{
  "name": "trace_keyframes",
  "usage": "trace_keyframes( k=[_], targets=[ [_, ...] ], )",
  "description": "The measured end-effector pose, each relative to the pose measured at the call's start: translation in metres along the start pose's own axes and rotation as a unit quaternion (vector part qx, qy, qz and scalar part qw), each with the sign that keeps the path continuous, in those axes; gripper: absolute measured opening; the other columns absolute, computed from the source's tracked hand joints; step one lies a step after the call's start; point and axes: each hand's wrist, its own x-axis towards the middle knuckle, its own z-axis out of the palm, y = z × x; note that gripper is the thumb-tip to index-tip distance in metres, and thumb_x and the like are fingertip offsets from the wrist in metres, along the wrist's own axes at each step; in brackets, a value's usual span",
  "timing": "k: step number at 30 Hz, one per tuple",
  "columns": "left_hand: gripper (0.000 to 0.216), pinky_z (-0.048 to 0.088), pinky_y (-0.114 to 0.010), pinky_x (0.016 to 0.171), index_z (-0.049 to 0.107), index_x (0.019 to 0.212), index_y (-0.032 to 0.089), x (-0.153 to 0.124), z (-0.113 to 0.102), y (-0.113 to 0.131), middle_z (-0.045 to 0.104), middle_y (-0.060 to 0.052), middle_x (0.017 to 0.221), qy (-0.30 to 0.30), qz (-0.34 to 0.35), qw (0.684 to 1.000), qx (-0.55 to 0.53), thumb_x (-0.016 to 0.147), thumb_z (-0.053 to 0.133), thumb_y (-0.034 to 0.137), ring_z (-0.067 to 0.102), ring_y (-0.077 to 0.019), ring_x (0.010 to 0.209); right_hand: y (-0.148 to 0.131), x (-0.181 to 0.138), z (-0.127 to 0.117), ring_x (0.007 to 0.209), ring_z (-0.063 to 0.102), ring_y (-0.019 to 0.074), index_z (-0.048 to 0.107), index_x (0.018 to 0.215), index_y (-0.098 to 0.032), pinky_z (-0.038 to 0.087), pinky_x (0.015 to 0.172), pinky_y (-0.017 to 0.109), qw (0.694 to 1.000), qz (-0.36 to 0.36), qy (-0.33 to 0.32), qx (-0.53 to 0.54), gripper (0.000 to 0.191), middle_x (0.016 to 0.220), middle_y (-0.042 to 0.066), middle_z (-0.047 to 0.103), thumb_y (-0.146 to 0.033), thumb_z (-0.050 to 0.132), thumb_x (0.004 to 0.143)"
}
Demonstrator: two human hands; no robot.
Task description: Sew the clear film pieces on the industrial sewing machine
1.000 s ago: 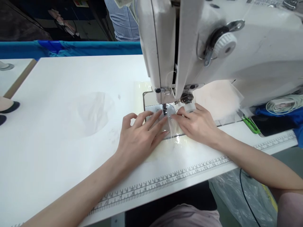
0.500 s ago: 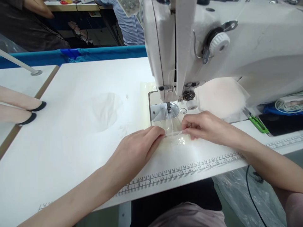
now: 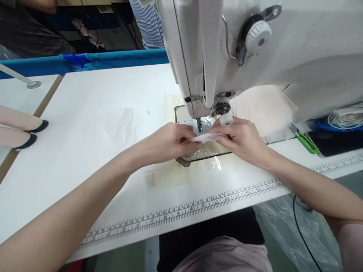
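My left hand [image 3: 167, 141] and my right hand [image 3: 241, 140] pinch the two ends of a small sheer white fabric strip [image 3: 204, 138] and hold it stretched just in front of the needle [image 3: 199, 124] of the white sewing machine [image 3: 255, 53]. Both hands hover over the metal needle plate [image 3: 208, 151]. The fingers of each hand are closed on the strip. A pile of sheer pale fabric [image 3: 262, 107] lies under the machine arm, behind my right hand.
The white table [image 3: 93, 158] has a printed ruler [image 3: 198, 207] along its front edge. Green thread snips [image 3: 306, 141] and a coiled white cable [image 3: 346, 119] lie at the right. Two doll-like legs with black shoes [image 3: 22, 130] rest at the left. A person in a striped shirt [image 3: 149, 22] stands behind.
Both hands lifted from the table and moved back toward the needle, drawing the fabric strip taut between them. A second ago they lay flat by the presser foot.
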Motion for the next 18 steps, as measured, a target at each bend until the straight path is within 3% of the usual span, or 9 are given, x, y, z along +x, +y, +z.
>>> trace_keyframes(
  k=[4, 6, 8, 10, 12, 13, 15, 18],
  targets=[
    [0.037, 0.040, -0.024, 0.054, 0.068, 0.069, 0.018, -0.010, 0.009, -0.004, 0.052, -0.001, 0.071, 0.000, 0.051, 0.999, -0.015, 0.093, 0.048, 0.038, 0.047, -0.0090, 0.058, -0.006, -0.001, -0.003, 0.071, 0.057, 0.0113, 0.074, 0.096, -0.021, 0.037, 0.058, 0.024, 0.998, -0.010, -0.059, 0.010, 0.017, 0.084, -0.001, 0.069, -0.025, 0.058, 0.091],
    [0.034, 0.042, -0.026, 0.057, 0.071, 0.079, 0.019, -0.017, 0.022, -0.006, 0.055, -0.002, 0.073, 0.049, 0.115, 0.991, 0.054, 0.096, 0.044, 0.031, 0.051, -0.0113, 0.062, -0.008, -0.004, -0.004, 0.078, 0.058, 0.0143, 0.074, 0.090, -0.020, 0.039, 0.063, 0.026, 0.995, -0.055, -0.078, -0.019, 0.015, 0.087, 0.001, 0.069, -0.023, 0.060, 0.089],
    [0.028, 0.042, -0.029, 0.060, 0.072, 0.090, 0.019, -0.024, 0.038, -0.008, 0.059, -0.003, 0.073, 0.137, 0.194, 0.953, 0.187, 0.096, 0.045, 0.024, 0.053, -0.0144, 0.066, -0.008, -0.007, -0.004, 0.089, 0.058, 0.0186, 0.074, 0.083, -0.019, 0.041, 0.070, 0.030, 0.988, -0.112, -0.081, -0.064, 0.013, 0.095, 0.002, 0.070, -0.019, 0.061, 0.086],
    [0.021, 0.042, -0.032, 0.063, 0.071, 0.098, 0.019, -0.031, 0.052, -0.007, 0.064, -0.003, 0.075, 0.218, 0.244, 0.889, 0.322, 0.093, 0.050, 0.018, 0.055, -0.0167, 0.069, -0.008, -0.009, -0.003, 0.097, 0.057, 0.0210, 0.073, 0.082, -0.018, 0.040, 0.076, 0.033, 0.980, -0.155, -0.080, -0.097, 0.014, 0.101, 0.002, 0.071, -0.016, 0.060, 0.085],
    [0.021, 0.043, -0.035, 0.067, 0.069, 0.106, 0.019, -0.037, 0.061, -0.005, 0.071, -0.004, 0.090, 0.254, 0.247, 0.843, 0.404, 0.090, 0.056, 0.015, 0.059, -0.0194, 0.079, -0.008, -0.010, -0.002, 0.098, 0.057, 0.0202, 0.073, 0.082, -0.018, 0.039, 0.079, 0.034, 0.975, -0.171, -0.082, -0.113, 0.015, 0.099, 0.000, 0.073, -0.015, 0.059, 0.087],
    [0.023, 0.043, -0.036, 0.072, 0.068, 0.110, 0.019, -0.039, 0.064, -0.004, 0.072, -0.005, 0.102, 0.257, 0.238, 0.835, 0.424, 0.089, 0.057, 0.015, 0.062, -0.0213, 0.088, -0.008, -0.011, -0.001, 0.096, 0.057, 0.0193, 0.073, 0.082, -0.018, 0.039, 0.079, 0.033, 0.975, -0.173, -0.081, -0.117, 0.015, 0.097, -0.001, 0.073, -0.016, 0.059, 0.087],
    [0.026, 0.043, -0.040, 0.082, 0.065, 0.115, 0.018, -0.043, 0.065, -0.003, 0.066, -0.008, 0.124, 0.244, 0.213, 0.841, 0.434, 0.090, 0.056, 0.017, 0.060, -0.0246, 0.110, -0.009, -0.011, -0.001, 0.095, 0.058, 0.0183, 0.073, 0.081, -0.018, 0.038, 0.079, 0.032, 0.974, -0.178, -0.072, -0.121, 0.016, 0.095, -0.003, 0.074, -0.016, 0.059, 0.088],
    [0.029, 0.041, -0.041, 0.088, 0.062, 0.121, 0.016, -0.045, 0.065, -0.003, 0.064, -0.011, 0.127, 0.222, 0.201, 0.855, 0.423, 0.093, 0.052, 0.016, 0.058, -0.0247, 0.120, -0.010, -0.010, -0.001, 0.094, 0.058, 0.0176, 0.073, 0.081, -0.018, 0.036, 0.079, 0.032, 0.974, -0.181, -0.064, -0.122, 0.016, 0.095, -0.004, 0.074, -0.014, 0.059, 0.088]
  ],
)
